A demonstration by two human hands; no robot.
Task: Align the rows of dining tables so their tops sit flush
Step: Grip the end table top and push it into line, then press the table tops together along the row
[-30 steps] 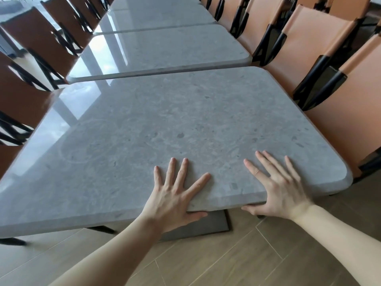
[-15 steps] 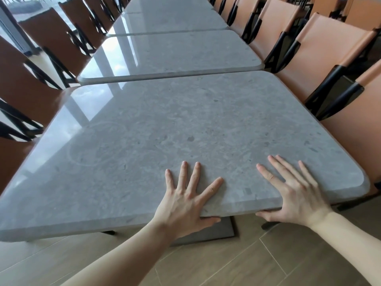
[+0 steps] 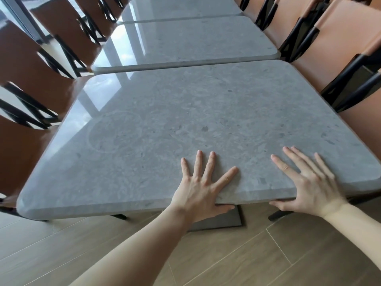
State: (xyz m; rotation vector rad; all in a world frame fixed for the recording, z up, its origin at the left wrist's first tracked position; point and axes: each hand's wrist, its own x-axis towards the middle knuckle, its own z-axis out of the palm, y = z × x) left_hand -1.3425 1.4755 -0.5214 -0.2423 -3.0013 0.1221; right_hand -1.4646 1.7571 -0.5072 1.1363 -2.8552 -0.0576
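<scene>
The nearest table (image 3: 185, 124), a grey stone-look top on a dark pedestal base (image 3: 222, 219), stands at the near end of a long row, and both hands grip its near edge. The left hand (image 3: 203, 185) lies flat on the top with its four fingers spread wide, while its thumb hooks under the rim; the right hand (image 3: 309, 182) holds the same way near the right corner, fingers spread on the surface and thumb below the edge. I think this hold is chosen because the top is heavy: the palms can press forward and the thumbs can steer, so the whole table slides as one piece. The second table (image 3: 189, 42) is just beyond it, and a thin dark seam shows between the two tops. The seam looks narrow, but the side edges do not seem to run in one line, as the far table sits a little to the left. So the step in hand is probably to push and turn the near table until the edges meet. Brown chairs (image 3: 31, 65) stand close on the left and orange chairs (image 3: 340, 44) close on the right, so a sideways shift may bump them.
</scene>
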